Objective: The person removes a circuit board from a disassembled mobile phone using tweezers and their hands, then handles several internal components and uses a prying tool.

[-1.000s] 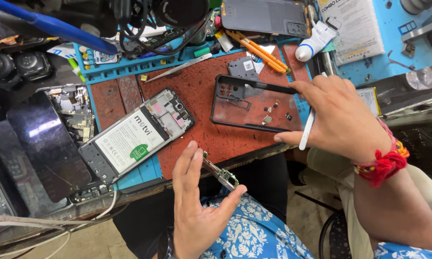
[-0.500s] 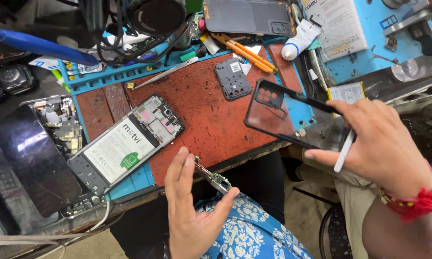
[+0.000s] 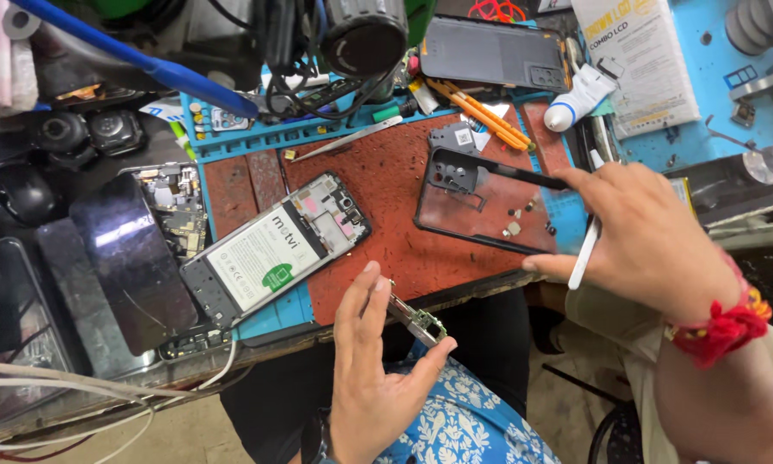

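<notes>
Red rubber matting [image 3: 378,193] covers the middle of the bench [image 3: 129,378], framed by a blue tray edge [image 3: 249,137]. The person's left hand [image 3: 374,369] is raised just below the bench edge, palm open toward the camera, with thumb and fingertips [image 3: 371,273] lightly pinching one small circuit board [image 3: 416,320] that sits tilted between them. The right hand [image 3: 644,236] reaches in from the right, its fingers closed around one thin white tool [image 3: 582,249] that points downward, while the fingertips rest on the right edge of a dark phone frame [image 3: 481,210] lying flat on the mat. I count about five tiny loose parts [image 3: 515,225] inside that frame, too small to tell apart. A red thread bracelet [image 3: 721,326] rings the right wrist.

One opened phone [image 3: 270,253] lies slanted on the mat's left side, its white battery facing up. A second back cover [image 3: 494,53], grey, lies at the top of the mat, and one small square black plate [image 3: 453,137] rests just beside the frame's upper corner. One pair of tweezers [image 3: 348,139] lies near the top edge, and two orange tools [image 3: 481,113] lie side by side next to a white bottle [image 3: 580,96]. Left of the mat, one dark glass screen [image 3: 133,258] rests on the bench, with white cables [image 3: 103,387] running beneath it.
</notes>
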